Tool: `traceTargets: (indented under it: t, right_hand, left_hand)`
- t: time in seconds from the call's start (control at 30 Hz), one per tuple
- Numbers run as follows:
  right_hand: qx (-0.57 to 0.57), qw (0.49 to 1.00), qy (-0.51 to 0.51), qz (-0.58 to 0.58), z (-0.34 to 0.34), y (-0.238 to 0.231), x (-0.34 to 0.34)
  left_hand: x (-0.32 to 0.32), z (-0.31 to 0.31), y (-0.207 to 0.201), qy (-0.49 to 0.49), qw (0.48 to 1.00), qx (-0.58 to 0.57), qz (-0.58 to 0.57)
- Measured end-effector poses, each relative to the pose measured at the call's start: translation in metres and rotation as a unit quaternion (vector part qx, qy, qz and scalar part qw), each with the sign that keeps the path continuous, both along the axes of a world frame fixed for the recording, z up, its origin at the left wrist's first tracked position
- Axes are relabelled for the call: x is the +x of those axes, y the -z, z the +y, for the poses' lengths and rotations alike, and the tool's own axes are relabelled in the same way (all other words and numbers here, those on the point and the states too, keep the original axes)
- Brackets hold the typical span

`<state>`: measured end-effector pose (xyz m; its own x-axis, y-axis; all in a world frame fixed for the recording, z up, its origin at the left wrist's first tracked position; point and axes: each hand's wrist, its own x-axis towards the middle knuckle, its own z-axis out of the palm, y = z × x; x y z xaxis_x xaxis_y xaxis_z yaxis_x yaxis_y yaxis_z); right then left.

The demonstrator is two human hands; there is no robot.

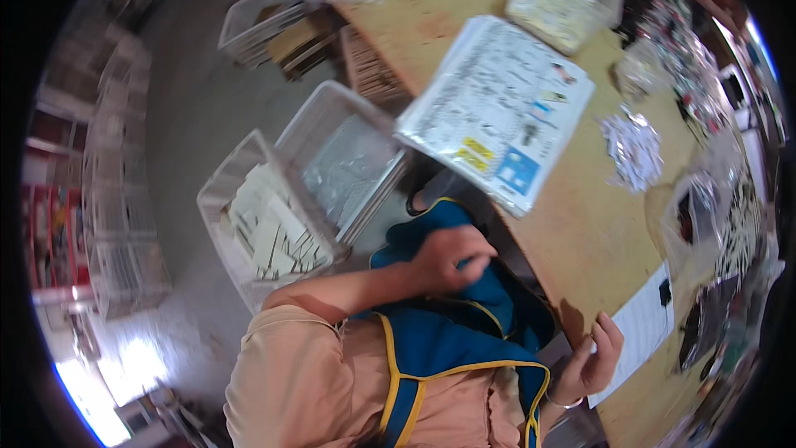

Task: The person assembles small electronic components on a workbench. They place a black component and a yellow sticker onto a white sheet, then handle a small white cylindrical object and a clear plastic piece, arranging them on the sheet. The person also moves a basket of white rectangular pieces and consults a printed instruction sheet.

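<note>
My left hand (pixel 454 259) is raised over my lap, above the blue apron (pixel 464 357) with yellow edging. Its fingers are curled with thumb and forefinger close together, slightly blurred; anything between them is too small to make out. At the table's near edge, my right hand (pixel 599 358) has bent fingers closed on a small white piece (pixel 592 348). Beside it lies a printed white sheet (pixel 637 347) with a small black object (pixel 665 292) on it. Farther off, a stack of printed sheets in clear plastic (pixel 497 108) overhangs the table edge.
On the wooden table (pixel 564 241) are a tub of pale pieces (pixel 560 8), a pile of white pieces (pixel 632 149) and plastic bags (pixel 701 207). Left of me stand a crate of white pieces (pixel 269 228) and a bin of clear bags (pixel 348 170). Stacked crates (pixel 124 199) line the far left.
</note>
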<state>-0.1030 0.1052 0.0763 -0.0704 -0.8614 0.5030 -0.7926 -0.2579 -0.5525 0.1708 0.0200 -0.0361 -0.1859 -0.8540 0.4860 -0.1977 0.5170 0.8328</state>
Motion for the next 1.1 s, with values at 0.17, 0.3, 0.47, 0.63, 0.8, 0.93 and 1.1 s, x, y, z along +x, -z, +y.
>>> traceTargets:
  t: [0.17, 0.3, 0.47, 0.63, 0.8, 0.93, 1.1]
  right_hand:
    - [0.001, 0.991, -0.132, -0.007, -0.060, 0.010, 0.062]
    - [0.029, 0.992, -0.123, 0.005, -0.084, 0.013, 0.086]
    - [0.044, 0.994, -0.095, 0.015, -0.108, 0.036, 0.094]
    - [0.052, 0.993, -0.073, -0.080, -0.118, 0.059, 0.090]
    - [0.071, 0.989, -0.057, -0.119, -0.117, 0.065, 0.089]
    - [0.102, 0.991, -0.042, -0.077, -0.117, 0.060, 0.089]
    - [0.106, 0.991, -0.020, -0.080, -0.119, 0.059, 0.091]
  left_hand:
    - [0.103, 0.035, 0.072, -0.288, 0.937, 0.190, -0.049]
    - [0.135, 0.072, 0.115, -0.362, 0.879, 0.308, -0.028]
    - [0.153, 0.079, 0.138, -0.382, 0.870, 0.310, -0.041]
    - [0.253, 0.084, 0.143, -0.547, 0.804, 0.177, -0.149]
    - [0.351, 0.122, 0.181, -0.564, 0.655, 0.403, -0.303]
    - [0.342, 0.124, 0.225, -0.560, 0.531, 0.515, -0.373]
    - [0.367, 0.111, 0.209, -0.510, 0.578, 0.534, -0.348]
